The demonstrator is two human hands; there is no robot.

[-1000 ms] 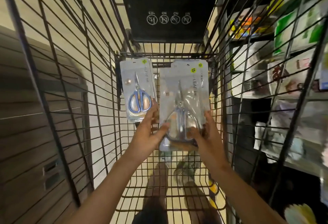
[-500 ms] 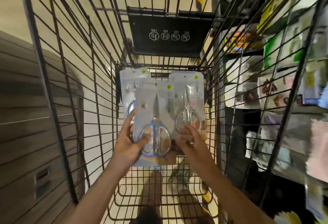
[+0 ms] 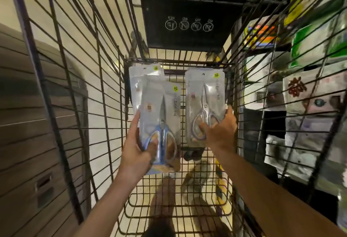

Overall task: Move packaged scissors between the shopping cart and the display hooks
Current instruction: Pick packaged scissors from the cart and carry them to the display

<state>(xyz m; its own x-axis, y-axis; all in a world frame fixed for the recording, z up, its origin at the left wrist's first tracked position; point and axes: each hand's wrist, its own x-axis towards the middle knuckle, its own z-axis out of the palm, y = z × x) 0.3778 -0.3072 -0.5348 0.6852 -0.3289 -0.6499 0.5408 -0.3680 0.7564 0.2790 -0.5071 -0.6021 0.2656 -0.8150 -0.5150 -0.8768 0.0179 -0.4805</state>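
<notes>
Two clear scissor packs being held low inside the wire cart

The left hand (image 3: 138,147) is gripping the blue-handled scissors pack (image 3: 161,124); the right hand (image 3: 218,130) is pinching the silver-handled scissors pack (image 3: 204,105) near the black wire shopping cart's (image 3: 105,105) far end. A third clear pack (image 3: 145,74) is leaning behind. Slick plastic could slip, or snag the wires.
</notes>
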